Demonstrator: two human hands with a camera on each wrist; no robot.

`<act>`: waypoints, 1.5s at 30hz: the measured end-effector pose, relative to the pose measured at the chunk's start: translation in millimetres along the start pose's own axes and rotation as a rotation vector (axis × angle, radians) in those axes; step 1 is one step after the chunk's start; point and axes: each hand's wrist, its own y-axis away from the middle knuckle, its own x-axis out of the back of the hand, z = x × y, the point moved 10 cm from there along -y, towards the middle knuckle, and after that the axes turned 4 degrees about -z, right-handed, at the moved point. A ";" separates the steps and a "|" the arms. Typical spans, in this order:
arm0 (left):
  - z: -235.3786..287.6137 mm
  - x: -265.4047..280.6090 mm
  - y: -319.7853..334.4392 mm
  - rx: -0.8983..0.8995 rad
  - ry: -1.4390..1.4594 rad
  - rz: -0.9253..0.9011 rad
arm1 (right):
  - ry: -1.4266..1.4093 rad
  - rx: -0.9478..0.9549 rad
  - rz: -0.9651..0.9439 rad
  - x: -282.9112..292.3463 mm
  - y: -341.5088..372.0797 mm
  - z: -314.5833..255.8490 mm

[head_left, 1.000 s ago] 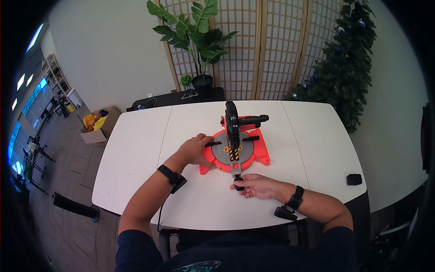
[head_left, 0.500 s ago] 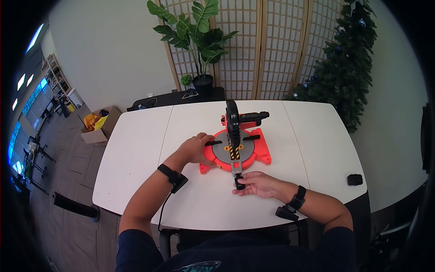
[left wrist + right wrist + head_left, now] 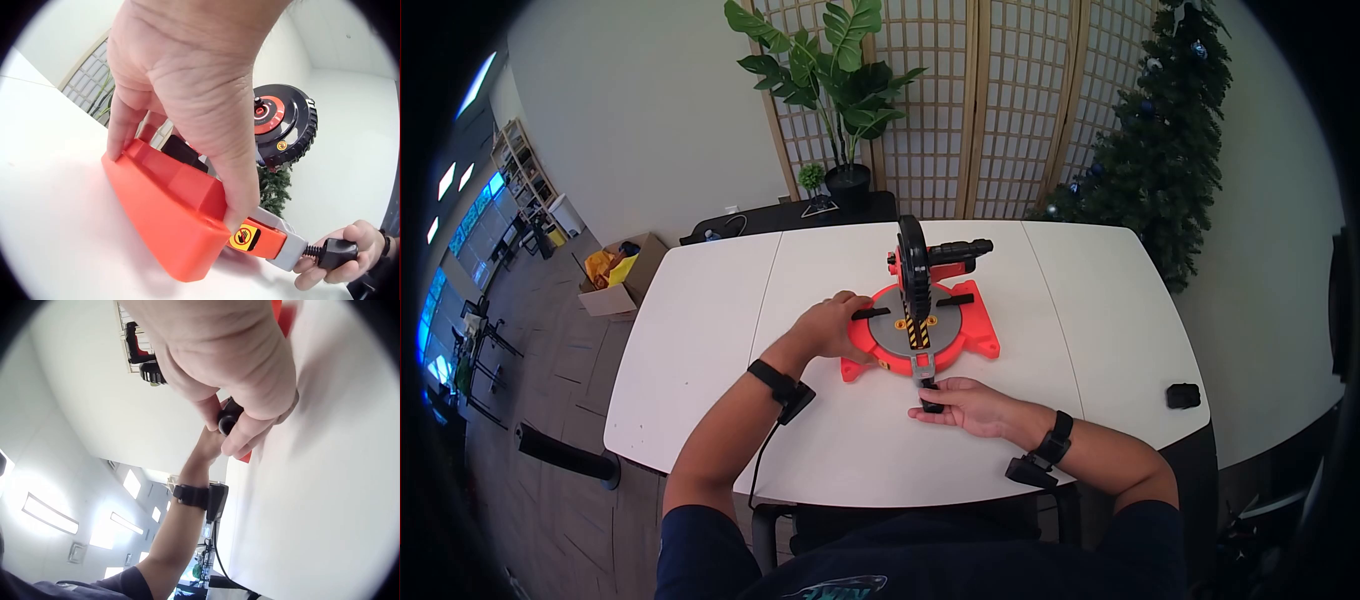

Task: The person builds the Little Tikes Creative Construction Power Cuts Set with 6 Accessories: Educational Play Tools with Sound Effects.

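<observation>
A red and black toy mitre saw (image 3: 975, 320) with a grey round turntable (image 3: 945, 330) stands on the white table. My left hand (image 3: 828, 328) grips the left side of its red base (image 3: 169, 219), thumb at the front edge and fingers over the top. At the front, my right hand (image 3: 972, 406) pinches the black knob (image 3: 338, 253) between thumb and fingers. A threaded screw shows between the knob and the grey arm in the left wrist view. In the right wrist view my fingers partly cover the knob (image 3: 230, 419).
A small black object (image 3: 1183, 396) lies at the right end of the table (image 3: 700, 350). Behind the table are a potted plant (image 3: 847, 180), a lattice screen (image 3: 1020, 110) and a decorated tree (image 3: 1150, 170). An open cardboard box (image 3: 640, 275) sits on the floor at left.
The black knob and its grey arm have shifted slightly away from me, and my right fingers have changed their hold on the knob. My left hand stays on the base.
</observation>
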 end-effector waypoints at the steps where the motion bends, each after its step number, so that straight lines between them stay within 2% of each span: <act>1: -0.2 -0.6 -0.2 0.004 0.004 -0.005 | 0.017 0.033 0.045 1.5 1.7 -1.6; 5: -0.8 0.3 0.7 0.013 0.008 -0.004 | 0.024 0.026 0.055 2.4 6.8 -7.6; 7: -1.5 0.3 0.5 0.013 0.009 0.000 | -0.053 -0.009 -0.052 0.2 3.5 -6.3; 13: -0.8 0.6 -0.1 0.005 0.003 0.012 | 0.032 0.051 0.056 4.7 -0.1 -3.3; 20: 1.2 2.4 1.2 0.000 0.014 0.018 | -0.074 0.021 -0.009 8.3 -0.6 -1.9; 25: -1.6 0.6 -1.6 0.009 0.022 0.017 | -0.032 0.063 0.104 8.9 4.4 -2.4; 34: -3.4 1.7 -2.8 -0.003 0.013 0.045 | -0.019 0.009 0.019 7.0 5.5 -6.4; 41: 0.0 3.2 -1.0 0.011 0.026 0.031 | 0.010 0.051 0.072 15.9 1.6 -2.7; 43: 0.6 4.1 -0.9 0.008 0.036 0.030 | -0.066 0.028 -0.011 12.0 2.2 -4.8; 45: -0.1 3.0 -1.7 0.005 0.028 0.034 | -0.063 0.018 -0.006 10.9 3.6 -6.4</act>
